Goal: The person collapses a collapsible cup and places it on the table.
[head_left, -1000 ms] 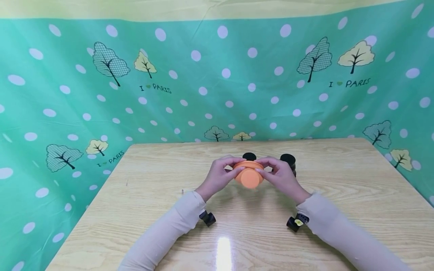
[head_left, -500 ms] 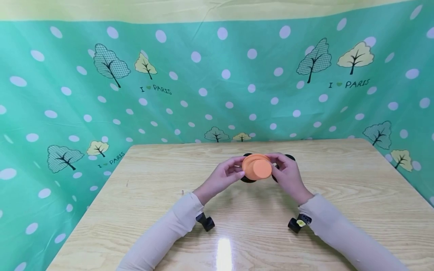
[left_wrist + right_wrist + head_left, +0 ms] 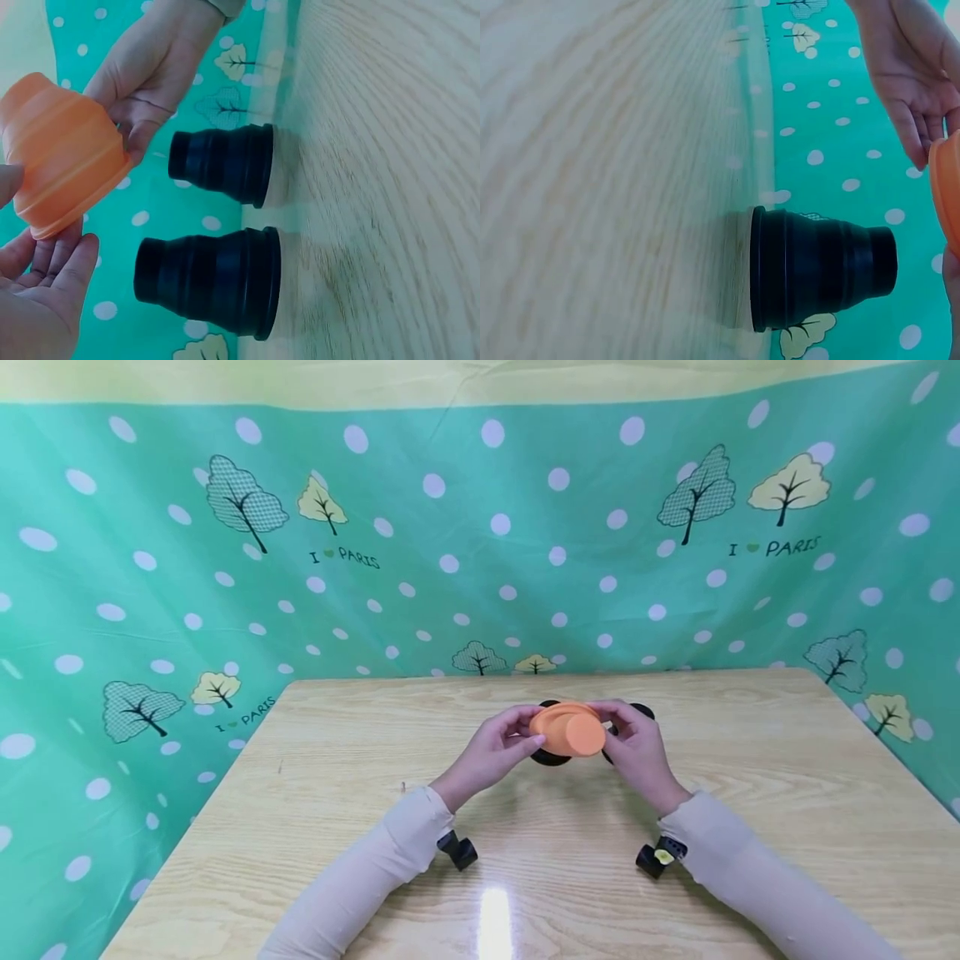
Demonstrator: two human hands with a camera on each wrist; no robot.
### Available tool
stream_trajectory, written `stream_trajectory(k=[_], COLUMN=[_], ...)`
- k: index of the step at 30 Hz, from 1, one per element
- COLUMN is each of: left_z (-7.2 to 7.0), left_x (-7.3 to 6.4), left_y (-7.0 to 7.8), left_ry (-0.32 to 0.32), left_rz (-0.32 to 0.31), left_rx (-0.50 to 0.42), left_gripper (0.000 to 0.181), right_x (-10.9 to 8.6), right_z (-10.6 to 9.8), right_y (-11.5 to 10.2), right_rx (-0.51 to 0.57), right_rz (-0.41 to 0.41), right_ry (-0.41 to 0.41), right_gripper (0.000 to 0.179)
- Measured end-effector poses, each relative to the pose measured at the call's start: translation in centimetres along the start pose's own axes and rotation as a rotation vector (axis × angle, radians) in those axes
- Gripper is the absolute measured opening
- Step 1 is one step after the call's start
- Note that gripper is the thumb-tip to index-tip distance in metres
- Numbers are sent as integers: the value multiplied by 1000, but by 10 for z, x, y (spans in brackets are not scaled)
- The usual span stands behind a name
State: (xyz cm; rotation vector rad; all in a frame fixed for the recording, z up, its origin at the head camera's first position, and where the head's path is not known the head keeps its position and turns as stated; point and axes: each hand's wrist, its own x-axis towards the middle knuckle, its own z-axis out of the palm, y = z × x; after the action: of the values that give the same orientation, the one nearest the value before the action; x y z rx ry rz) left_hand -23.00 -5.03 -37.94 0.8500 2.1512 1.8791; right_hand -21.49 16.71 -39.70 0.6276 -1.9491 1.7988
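Note:
An orange collapsible cup (image 3: 567, 735) with stepped sides is held upside down in both hands, tilted, its narrow base facing the head camera. My left hand (image 3: 495, 753) pinches the rim side between thumb and fingers. Opposite it, my right hand (image 3: 637, 755) grips the cup's other side. In the left wrist view the orange cup (image 3: 67, 154) is up off the table. Beneath and behind it, two black stepped cups stand mouth down: the left one (image 3: 551, 760) is mostly covered by the orange cup, the right one (image 3: 642, 710) partly by the right hand.
The wooden table (image 3: 337, 735) runs back to a green dotted cloth (image 3: 420, 543) with printed trees. Both black cups, the right one (image 3: 221, 165) and the left one (image 3: 210, 283), rest side by side near the table's far part. Each wrist wears a small black camera (image 3: 457, 850).
Over the second, the orange cup has shifted slightly right and tilted so its base points right. The right hand has lifted with it; during the last half second the hands have barely moved.

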Motion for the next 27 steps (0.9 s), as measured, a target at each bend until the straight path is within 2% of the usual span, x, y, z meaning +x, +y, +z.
stream_trajectory(k=[7, 11, 15, 20, 23, 27], left_z=[1, 1, 2, 0, -3, -9], left_x=[0, -1, 0, 2, 2, 1], left_y=[1, 1, 0, -1, -2, -2], left_ry=[42, 45, 68, 91, 82, 39], left_rz=[49, 62, 72, 85, 72, 55], left_rx=[42, 64, 87, 127, 134, 115], left_gripper=[33, 30, 28, 26, 27, 32], right_x=[-1, -3, -2, -1, -2, -4], right_z=[2, 3, 6, 9, 7, 2], right_y=[0, 0, -13, -27, -21, -5], right_rx=[-38, -13, -5, -51, -51, -49], right_rz=[-8, -12, -37, -9, 26, 74], right_ry=[3, 2, -36, -56, -60, -94], right_gripper=[25, 25, 23, 20, 21, 24])
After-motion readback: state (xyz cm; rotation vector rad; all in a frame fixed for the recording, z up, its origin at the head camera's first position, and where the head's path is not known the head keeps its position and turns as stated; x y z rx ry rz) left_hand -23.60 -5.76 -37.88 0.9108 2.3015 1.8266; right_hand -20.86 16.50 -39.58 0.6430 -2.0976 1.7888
